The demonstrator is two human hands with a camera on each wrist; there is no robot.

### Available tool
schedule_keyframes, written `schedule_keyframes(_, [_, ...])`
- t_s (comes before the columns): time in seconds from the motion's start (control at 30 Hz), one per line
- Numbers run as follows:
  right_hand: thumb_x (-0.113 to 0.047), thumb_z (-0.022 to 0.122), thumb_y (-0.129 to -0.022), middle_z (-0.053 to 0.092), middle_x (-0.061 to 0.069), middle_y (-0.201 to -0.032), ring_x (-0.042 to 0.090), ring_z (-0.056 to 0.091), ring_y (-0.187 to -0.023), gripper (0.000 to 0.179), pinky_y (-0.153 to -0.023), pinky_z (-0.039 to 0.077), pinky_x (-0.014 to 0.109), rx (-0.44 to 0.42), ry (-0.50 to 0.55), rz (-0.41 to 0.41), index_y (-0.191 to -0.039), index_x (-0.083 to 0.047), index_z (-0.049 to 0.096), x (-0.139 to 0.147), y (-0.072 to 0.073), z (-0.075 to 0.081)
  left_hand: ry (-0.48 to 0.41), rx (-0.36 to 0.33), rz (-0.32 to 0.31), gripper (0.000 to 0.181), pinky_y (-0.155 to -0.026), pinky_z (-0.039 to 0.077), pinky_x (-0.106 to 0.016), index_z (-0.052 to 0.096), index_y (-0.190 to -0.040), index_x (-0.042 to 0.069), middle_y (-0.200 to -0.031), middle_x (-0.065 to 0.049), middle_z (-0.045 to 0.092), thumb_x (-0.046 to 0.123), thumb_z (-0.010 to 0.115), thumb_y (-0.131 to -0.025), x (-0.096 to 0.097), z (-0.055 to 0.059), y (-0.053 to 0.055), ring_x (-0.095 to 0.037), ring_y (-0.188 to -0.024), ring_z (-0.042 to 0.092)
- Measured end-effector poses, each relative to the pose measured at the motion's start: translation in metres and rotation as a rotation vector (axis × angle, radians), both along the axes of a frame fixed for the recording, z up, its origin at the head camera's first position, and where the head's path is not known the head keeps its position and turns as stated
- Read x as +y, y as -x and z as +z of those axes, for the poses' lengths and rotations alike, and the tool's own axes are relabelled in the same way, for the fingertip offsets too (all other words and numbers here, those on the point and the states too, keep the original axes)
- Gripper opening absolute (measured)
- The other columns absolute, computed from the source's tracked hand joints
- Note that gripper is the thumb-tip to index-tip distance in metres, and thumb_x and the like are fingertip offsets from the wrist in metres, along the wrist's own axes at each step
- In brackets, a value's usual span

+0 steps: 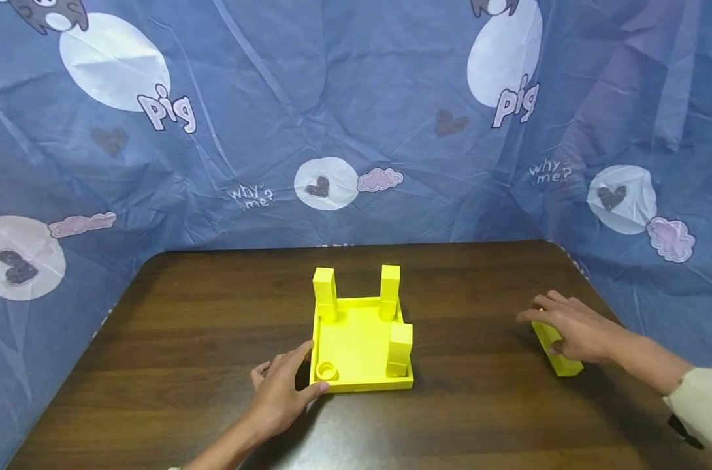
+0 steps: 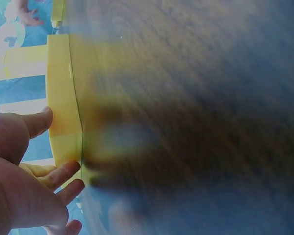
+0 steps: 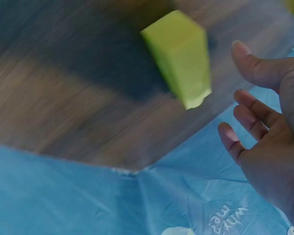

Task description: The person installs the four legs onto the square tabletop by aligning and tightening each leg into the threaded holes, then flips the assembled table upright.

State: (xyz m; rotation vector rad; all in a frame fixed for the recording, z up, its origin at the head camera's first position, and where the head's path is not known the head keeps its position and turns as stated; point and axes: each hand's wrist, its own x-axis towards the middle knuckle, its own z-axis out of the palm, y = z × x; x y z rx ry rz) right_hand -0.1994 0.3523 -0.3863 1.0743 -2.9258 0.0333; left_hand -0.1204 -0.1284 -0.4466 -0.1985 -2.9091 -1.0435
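A square yellow base [image 1: 356, 346] with a raised rim lies on the table, three square yellow posts standing at its far-left, far-right [image 1: 390, 290] and near-right corners. At its near-left corner is a bare round socket [image 1: 326, 371]. My left hand [image 1: 279, 391] holds that corner, thumb on the front wall and fingers along the left side; the left wrist view shows its fingertips [image 2: 68, 171] against the base [image 2: 61, 103]. Far to the right, a loose yellow post [image 1: 566, 367] lies on the table. Over it hovers my right hand [image 1: 585, 329], fingers spread and apart from the post in the right wrist view.
The dark wooden table [image 1: 215, 313] has rounded far corners. Behind it and along both sides hangs a blue printed cloth [image 1: 332, 98]. Bare tabletop lies between the base and the loose post.
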Motion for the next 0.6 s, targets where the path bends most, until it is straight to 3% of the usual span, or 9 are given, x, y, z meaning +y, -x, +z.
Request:
schedule_keyframes(0.2, [0.01,0.08,-0.045,0.054,0.0,-0.103,0.021,0.05,-0.093,0.08,-0.059,0.04,0.033,0.141,-0.056,0.09,-0.12,-0.015,0.067,0.022,-0.002,-0.007,-0.005,-0.008,0.005,0.071,-0.097,0.015,-0.056,0.048,-0.14,0.009,-0.125,-0.009,0.063,0.026,0.08,-0.079,0.0,0.001,0.001,-0.031,-0.12,0.051])
schedule_keyframes(0.3, [0.014,0.077,-0.042,0.053,0.004,-0.107,0.024,0.05,-0.093,0.086,-0.057,0.039,0.035,0.183,-0.096,0.117,-0.122,-0.016,0.066,0.029,-0.005,-0.008,0.0,-0.017,0.005,0.071,-0.097,0.015,-0.056,0.048,-0.14,0.009,-0.125,-0.01,0.063,0.027,0.08,-0.079,0.001,0.001,0.001,-0.031,-0.12,0.051])
schedule_keyframes(0.47, [0.019,0.079,-0.043,0.052,0.014,-0.116,0.033,0.052,-0.101,0.091,-0.065,0.046,0.049,0.161,-0.18,0.109,-0.125,-0.018,0.062,0.038,-0.012,-0.014,0.003,-0.023,0.006,0.071,-0.098,0.015,-0.056,0.048,-0.14,0.01,-0.125,-0.009,0.063,0.027,0.079,-0.079,0.001,0.0,0.001,-0.031,-0.12,0.051])
schedule_keyframes(0.6, [0.024,0.074,-0.051,0.053,0.02,-0.125,0.042,0.053,-0.109,0.083,-0.077,0.045,0.061,0.142,-0.192,0.083,-0.123,-0.015,0.062,0.041,-0.018,-0.021,0.002,-0.022,0.008,0.071,-0.098,0.015,-0.056,0.048,-0.14,0.009,-0.125,-0.009,0.063,0.027,0.079,-0.079,0.001,0.0,0.0,-0.031,-0.12,0.051])
